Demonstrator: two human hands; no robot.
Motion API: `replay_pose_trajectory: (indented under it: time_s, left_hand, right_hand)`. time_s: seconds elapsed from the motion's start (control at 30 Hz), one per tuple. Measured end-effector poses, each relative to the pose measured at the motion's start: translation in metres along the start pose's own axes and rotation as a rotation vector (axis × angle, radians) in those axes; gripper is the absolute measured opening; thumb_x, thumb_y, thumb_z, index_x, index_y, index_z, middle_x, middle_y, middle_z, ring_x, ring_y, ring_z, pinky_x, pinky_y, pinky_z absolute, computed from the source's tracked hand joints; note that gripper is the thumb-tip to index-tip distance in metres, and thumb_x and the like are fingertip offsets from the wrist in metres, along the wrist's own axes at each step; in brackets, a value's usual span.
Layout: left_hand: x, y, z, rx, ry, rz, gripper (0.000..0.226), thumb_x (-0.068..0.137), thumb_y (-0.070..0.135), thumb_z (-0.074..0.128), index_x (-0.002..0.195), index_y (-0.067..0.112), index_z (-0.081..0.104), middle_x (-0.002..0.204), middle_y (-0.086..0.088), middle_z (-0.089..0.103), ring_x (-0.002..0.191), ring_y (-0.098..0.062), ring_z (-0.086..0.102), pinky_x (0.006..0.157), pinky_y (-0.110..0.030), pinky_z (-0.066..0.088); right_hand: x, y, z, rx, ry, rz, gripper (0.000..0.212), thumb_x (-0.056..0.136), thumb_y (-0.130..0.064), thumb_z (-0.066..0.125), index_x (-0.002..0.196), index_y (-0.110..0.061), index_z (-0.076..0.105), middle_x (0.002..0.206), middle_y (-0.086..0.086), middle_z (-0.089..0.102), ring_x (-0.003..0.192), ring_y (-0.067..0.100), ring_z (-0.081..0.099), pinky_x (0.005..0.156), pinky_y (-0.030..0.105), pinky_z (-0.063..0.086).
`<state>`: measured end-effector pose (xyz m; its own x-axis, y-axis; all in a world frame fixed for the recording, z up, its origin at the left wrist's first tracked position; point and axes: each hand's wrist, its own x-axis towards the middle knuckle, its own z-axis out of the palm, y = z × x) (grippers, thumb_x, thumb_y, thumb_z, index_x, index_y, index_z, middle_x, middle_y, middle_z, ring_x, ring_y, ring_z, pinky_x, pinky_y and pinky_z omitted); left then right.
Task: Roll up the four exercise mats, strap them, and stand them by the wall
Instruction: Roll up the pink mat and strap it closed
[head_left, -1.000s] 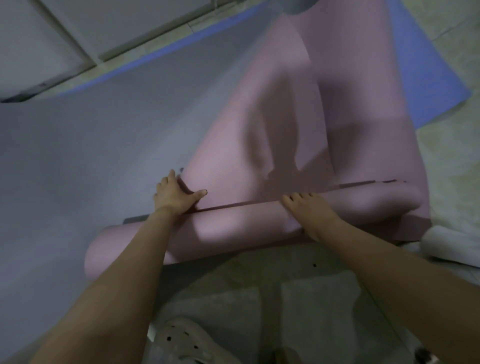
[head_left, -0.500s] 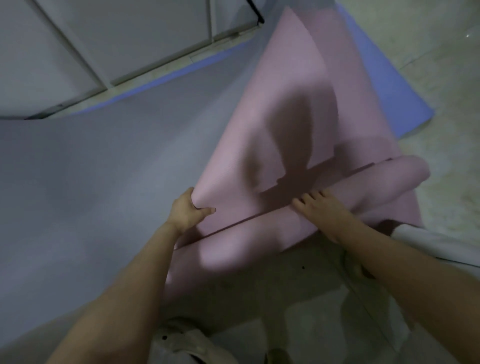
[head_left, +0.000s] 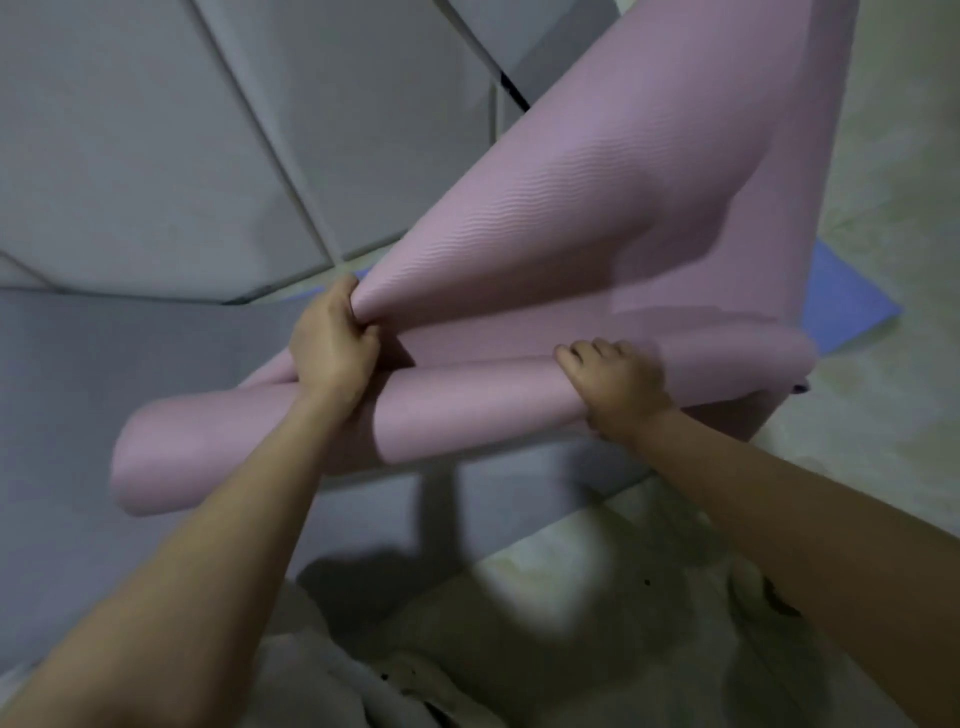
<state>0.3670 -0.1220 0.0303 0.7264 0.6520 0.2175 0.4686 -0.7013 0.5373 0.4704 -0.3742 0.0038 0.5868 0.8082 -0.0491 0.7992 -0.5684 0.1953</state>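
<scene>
Mat: pink ribbed foam exercise mat (head_left: 571, 208), half rolled, held above grey floor mat (head_left: 130, 364).
Left grip: left hand (head_left: 332, 343) pinches the loose sheet.
Right grip: right hand (head_left: 615, 387) clasps the roll.
Handling: likely light, floppy; grasp the roll.

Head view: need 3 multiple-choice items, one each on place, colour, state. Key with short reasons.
1. Where is the blue mat? A) on the floor, right of the held mat B) on a shelf C) on a chair
2. Colour of the held mat? A) green B) pink C) black
3. Its state? A) flat B) partly rolled C) strapped
Key: 1A, its corner lies past the held mat's right end. 2B, pink all over. 3B, right hand grips the rolled part, left hand grips the loose sheet.
</scene>
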Motion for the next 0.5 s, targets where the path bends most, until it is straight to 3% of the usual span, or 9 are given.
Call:
replay_pose_trajectory:
  time_s: [0.13, 0.5]
  left_hand:
    - [-0.004, 0.009, -0.033, 0.059, 0.126, 0.022, 0.019, 0.071, 0.005, 0.057, 0.088, 0.01, 0.05, 0.091, -0.019, 0.062, 0.086, -0.039, 0.055, 0.066, -0.04, 0.036]
    - [-0.023, 0.008, -0.134, 0.06, 0.407, -0.044, 0.022, 0.067, 0.0, 0.051, 0.087, 0.009, 0.05, 0.087, -0.02, 0.06, 0.082, -0.041, 0.052, 0.063, -0.04, 0.031]
  right_hand:
    - [0.001, -0.006, -0.026, 0.018, 0.05, -0.017, 0.085, 0.005, -0.023, 0.087, 0.084, 0.0, 0.066, 0.065, 0.016, 0.059, 0.053, 0.031, 0.059, 0.054, 0.033, 0.05]
    - [0.017, -0.036, -0.11, -0.121, 0.268, -0.078, 0.08, 0.018, -0.014, 0.09, 0.093, -0.009, 0.063, 0.07, 0.007, 0.059, 0.06, 0.026, 0.059, 0.058, 0.03, 0.05]
